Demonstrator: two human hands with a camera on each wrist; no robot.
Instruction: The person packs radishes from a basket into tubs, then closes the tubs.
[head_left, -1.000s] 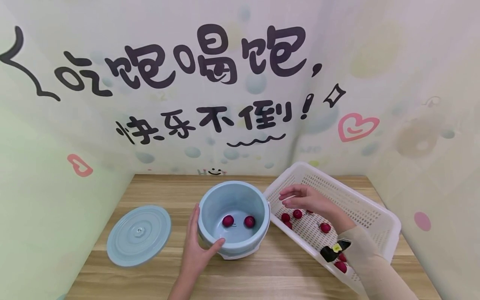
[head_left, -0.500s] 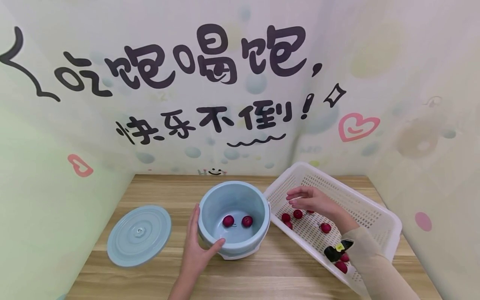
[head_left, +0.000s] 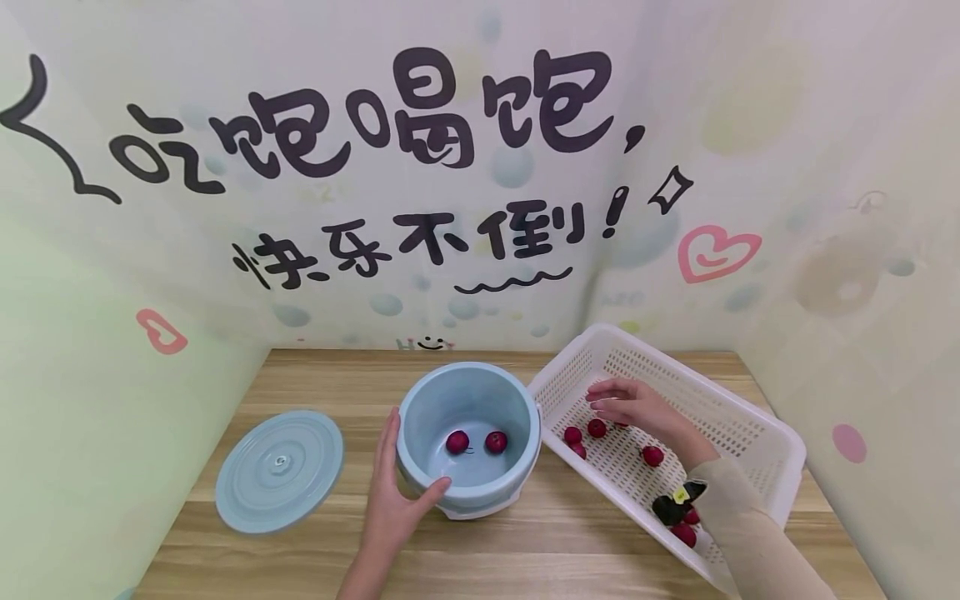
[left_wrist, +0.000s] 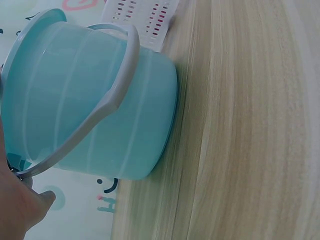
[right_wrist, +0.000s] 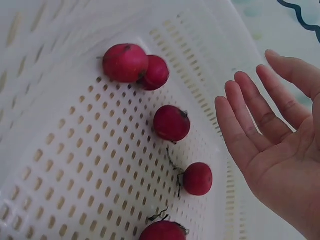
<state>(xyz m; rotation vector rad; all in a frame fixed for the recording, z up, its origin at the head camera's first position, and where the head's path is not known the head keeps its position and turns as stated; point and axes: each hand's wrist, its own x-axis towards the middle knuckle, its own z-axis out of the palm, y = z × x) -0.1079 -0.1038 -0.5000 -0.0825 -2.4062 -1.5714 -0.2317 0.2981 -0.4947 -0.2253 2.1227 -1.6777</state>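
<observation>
My left hand [head_left: 393, 496] holds the light blue bucket [head_left: 468, 491] at its left side, thumb over the front of the rim and fingers along the outside. Inside, on the bucket's bottom, lie two red radishes [head_left: 457, 442]. In the left wrist view, the grey handle [left_wrist: 117, 90] hangs down along the bucket's wall. My right hand [head_left: 637, 408] hovers above the white perforated basket [head_left: 757, 437], holding nothing. Its fingers are relaxed and slightly bent in the right wrist view. Several radishes [right_wrist: 171, 123] with thin stems lie on the basket's floor below.
A round light blue lid [head_left: 280, 471] lies flat on the wooden table [head_left: 540, 554], left of the bucket. The basket stands slanted at the right, close beside the bucket. Printed walls [head_left: 480, 317] enclose the table at the back and sides.
My right hand has moved a little to the right above the basket. One radish in the bucket has rolled slightly left. My left hand has stayed on the bucket.
</observation>
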